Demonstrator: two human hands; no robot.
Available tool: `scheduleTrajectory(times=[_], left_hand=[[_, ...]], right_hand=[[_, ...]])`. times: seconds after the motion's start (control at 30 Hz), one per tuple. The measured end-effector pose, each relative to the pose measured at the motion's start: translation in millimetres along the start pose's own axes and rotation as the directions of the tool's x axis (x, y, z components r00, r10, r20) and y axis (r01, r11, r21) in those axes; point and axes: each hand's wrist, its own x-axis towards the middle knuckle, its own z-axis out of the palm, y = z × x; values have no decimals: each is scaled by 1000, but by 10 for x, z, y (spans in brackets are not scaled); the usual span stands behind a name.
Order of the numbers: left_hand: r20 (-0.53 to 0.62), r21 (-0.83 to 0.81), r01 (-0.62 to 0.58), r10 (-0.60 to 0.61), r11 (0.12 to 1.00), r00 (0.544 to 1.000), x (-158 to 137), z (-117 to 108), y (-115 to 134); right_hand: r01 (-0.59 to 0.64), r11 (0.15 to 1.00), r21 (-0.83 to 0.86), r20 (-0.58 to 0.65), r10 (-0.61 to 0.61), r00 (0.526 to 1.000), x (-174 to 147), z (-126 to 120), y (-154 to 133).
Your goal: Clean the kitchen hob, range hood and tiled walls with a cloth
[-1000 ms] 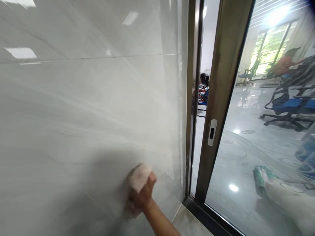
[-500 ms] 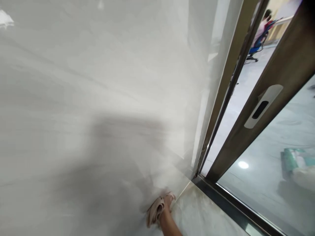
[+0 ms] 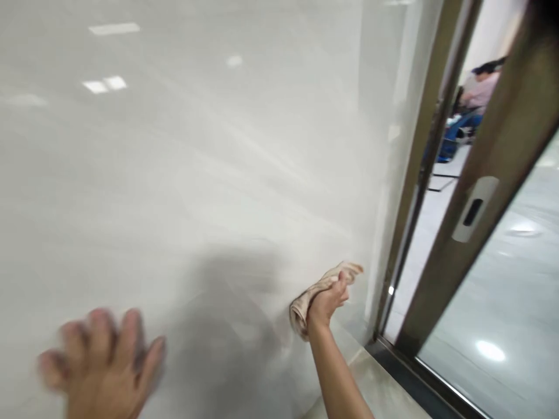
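Note:
My right hand (image 3: 327, 299) grips a folded beige cloth (image 3: 301, 311) with brownish stains. The cloth lies against the glossy pale wall (image 3: 196, 145), low down and left of the door frame. At the lower left my left hand (image 3: 102, 361) is spread with fingers apart, its palm toward the same wall. It holds nothing and is slightly blurred; whether the palm touches the wall I cannot tell. A dark shadow falls on the wall between both hands.
On the right stands a brown-framed sliding glass door (image 3: 463, 203), partly open, with a white recessed handle (image 3: 476, 209). A dark floor track (image 3: 402, 372) runs beneath it. Through the gap, a person (image 3: 480, 87) sits on a blue chair (image 3: 454, 137).
My right hand has moved up the wall with the cloth, away from the floor corner. My left hand has come into view at the lower left. The view has shifted a little.

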Motion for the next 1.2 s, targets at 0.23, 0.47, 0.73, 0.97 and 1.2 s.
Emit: scheduleTrajectory(times=[0.23,0.47,0.73,0.97,1.2], left_hand=[[-34,253,-124,137,960,990,230,-54,177],[10,268,-91,92,959,996,-211,-179,-93],[56,253,162,-182,954,982,-871,-426,-413],[-111,27,232,-228,972,967,-885,-509,-148],[-143,-18,47,-49,999,989,-1380,-63,49]], right_hand=[[942,321,94,33,-947,320,-1474,215,-771],[836,-399,378,213,-841,-497,-1908,-39,105],[956,-282,79,53,-957,-286,-1173,485,-1869],[852,-371,368,223,-855,-469,-2566,519,-1679],[716,-423,555,334,-675,-657,-3050,-107,-499]])
